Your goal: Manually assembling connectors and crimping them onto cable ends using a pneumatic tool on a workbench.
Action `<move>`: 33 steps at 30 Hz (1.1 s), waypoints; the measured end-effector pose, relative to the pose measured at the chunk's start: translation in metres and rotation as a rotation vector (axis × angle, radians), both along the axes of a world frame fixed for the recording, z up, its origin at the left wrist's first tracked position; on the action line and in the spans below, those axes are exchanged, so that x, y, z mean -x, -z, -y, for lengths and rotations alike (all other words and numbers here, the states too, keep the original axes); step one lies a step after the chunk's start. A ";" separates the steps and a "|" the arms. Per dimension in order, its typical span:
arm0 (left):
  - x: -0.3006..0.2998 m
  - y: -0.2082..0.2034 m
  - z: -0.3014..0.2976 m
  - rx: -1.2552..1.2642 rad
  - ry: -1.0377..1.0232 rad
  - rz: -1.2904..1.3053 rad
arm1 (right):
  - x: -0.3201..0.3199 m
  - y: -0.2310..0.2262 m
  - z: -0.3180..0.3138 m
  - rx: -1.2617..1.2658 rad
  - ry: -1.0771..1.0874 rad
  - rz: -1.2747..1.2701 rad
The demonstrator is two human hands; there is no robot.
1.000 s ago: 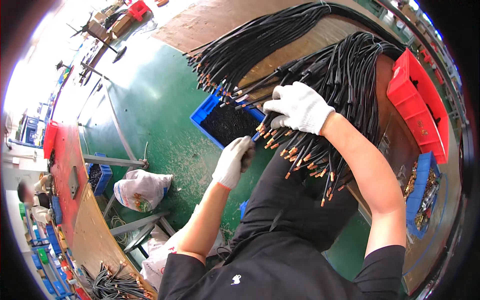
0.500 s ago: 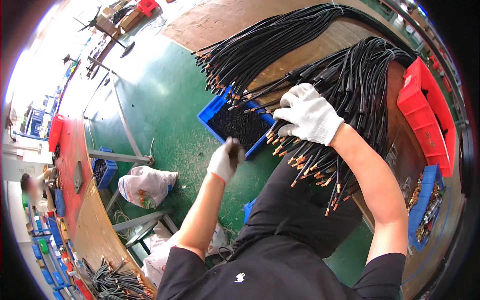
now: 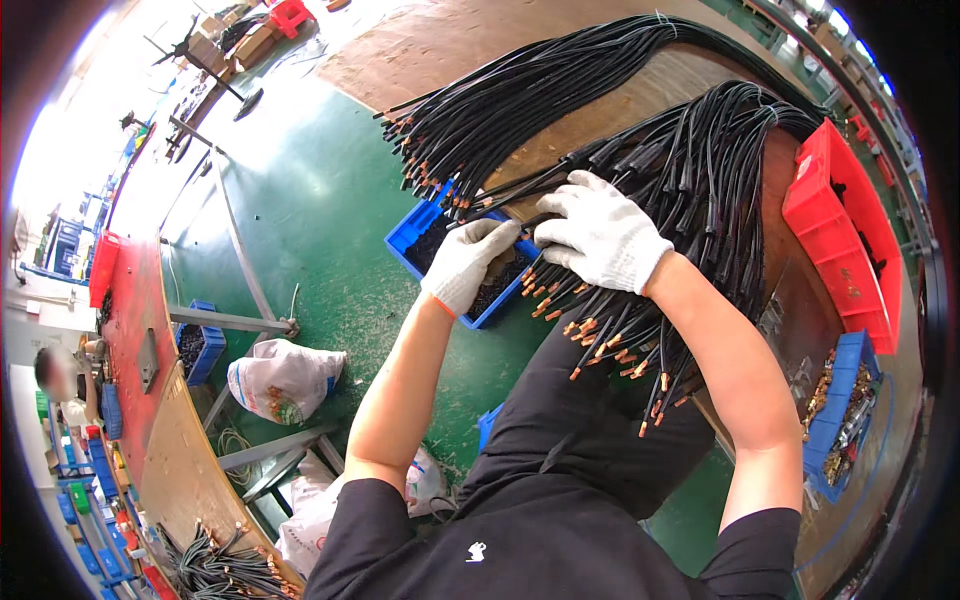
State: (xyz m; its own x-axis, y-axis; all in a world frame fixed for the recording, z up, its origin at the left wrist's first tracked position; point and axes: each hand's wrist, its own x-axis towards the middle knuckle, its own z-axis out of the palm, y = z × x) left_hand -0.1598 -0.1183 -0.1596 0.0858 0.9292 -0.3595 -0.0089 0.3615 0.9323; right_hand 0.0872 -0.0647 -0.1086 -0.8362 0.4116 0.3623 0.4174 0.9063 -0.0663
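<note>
Both my hands wear white knit gloves and meet over the blue bin. My left hand [image 3: 470, 264] is closed in a pinch at the near end of a cable; whatever small thing its fingertips hold is hidden. Beside it, my right hand [image 3: 606, 238] has its fingers curled round a black cable at the edge of a thick bundle of black cables [image 3: 690, 190]. Bare copper-coloured tips stick out of that bundle toward my lap. Below my hands, the blue bin [image 3: 408, 240] holds many small black pieces.
A second black cable bundle [image 3: 540, 85] lies farther back on the brown tabletop [image 3: 400, 50]. At right stand a red bin [image 3: 845, 235] and a blue tray [image 3: 830, 440] of metal parts. A white sack [image 3: 285, 380] sits on the green floor. Another person works far left.
My left hand has risen from over the blue bin to the cable end beside my right hand. My right hand stays at the bundle, its fingers slightly shifted.
</note>
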 end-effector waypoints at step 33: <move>0.046 0.045 0.059 0.130 -0.268 0.286 | 0.042 -0.007 -0.033 0.141 0.316 0.244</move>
